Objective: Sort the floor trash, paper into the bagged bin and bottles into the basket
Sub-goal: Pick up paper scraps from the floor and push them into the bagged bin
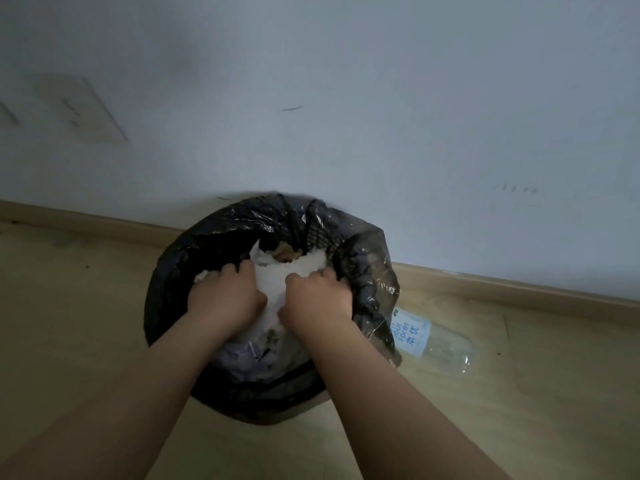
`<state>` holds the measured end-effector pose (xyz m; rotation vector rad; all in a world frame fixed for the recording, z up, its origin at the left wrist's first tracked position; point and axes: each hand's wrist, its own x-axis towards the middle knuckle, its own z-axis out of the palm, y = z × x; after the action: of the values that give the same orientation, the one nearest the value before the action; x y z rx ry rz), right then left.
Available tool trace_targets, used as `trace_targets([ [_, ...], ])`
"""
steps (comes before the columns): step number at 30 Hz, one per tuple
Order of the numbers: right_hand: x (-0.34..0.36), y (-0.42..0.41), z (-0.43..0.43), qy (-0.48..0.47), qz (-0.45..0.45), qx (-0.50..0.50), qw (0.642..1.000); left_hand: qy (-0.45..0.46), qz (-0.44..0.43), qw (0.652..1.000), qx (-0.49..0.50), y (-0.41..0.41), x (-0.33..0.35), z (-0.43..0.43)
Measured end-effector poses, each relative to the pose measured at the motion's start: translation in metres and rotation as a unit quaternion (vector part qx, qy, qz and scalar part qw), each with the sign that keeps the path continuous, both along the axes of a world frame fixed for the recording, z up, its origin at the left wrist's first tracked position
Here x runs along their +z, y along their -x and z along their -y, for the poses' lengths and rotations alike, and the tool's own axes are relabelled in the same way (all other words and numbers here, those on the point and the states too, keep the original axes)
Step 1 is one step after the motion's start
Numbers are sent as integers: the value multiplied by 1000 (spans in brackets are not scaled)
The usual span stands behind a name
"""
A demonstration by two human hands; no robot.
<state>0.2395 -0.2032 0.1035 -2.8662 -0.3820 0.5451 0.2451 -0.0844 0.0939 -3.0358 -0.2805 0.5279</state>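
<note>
A round bin lined with a black plastic bag (367, 271) stands on the floor against the wall. White crumpled paper (277, 275) fills its mouth. My left hand (225, 296) and my right hand (315, 299) are both inside the bin on top of the paper, fingers curled down into it. A clear plastic bottle (433, 341) with a pale blue label lies on its side on the floor, just right of the bin and touching the bag. No basket is in view.
A white wall (346, 98) rises right behind the bin, with a wooden skirting board (519, 289) along its foot. A wall socket plate (79, 109) sits at the left. Light wooden floor (69, 323) spreads to both sides.
</note>
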Motion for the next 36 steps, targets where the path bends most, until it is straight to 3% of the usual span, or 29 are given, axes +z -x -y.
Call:
trace_targets([
  [3, 8, 0, 9, 10, 28, 11, 1000, -53, 9, 998, -39, -8, 9, 4],
  [7, 16, 8, 33, -71, 204, -4, 976, -49, 26, 996, -66, -20, 37, 26],
  [10, 18, 15, 53, -162, 350, -67, 920, -14, 58, 995, -74, -29, 57, 55],
  [12, 14, 18, 74, -242, 399, -146, 872, 17, 87, 992, -89, -30, 67, 75],
  [15, -2, 20, 115, -282, 331, -268, 859, 51, 177, 975, -122, -24, 75, 108],
  [19, -44, 35, 160, -162, 185, -347, 905, 164, 282, 916, -235, -4, 68, 165],
  [21, -66, 49, 170, -83, 119, -325, 935, 211, 233, 905, -286, 5, 55, 192],
  [25, -98, 63, 177, -18, 29, -271, 962, 179, 72, 936, -295, 10, 20, 220],
  [29, -117, 64, 183, -12, -13, -271, 962, 113, -19, 965, -234, 11, -19, 219],
  [32, -126, 68, 187, -37, -9, -291, 956, 52, -73, 968, -234, 14, -48, 207],
  [36, -134, 74, 201, -104, -29, -339, 935, 18, -70, 964, -257, 13, -78, 196],
])
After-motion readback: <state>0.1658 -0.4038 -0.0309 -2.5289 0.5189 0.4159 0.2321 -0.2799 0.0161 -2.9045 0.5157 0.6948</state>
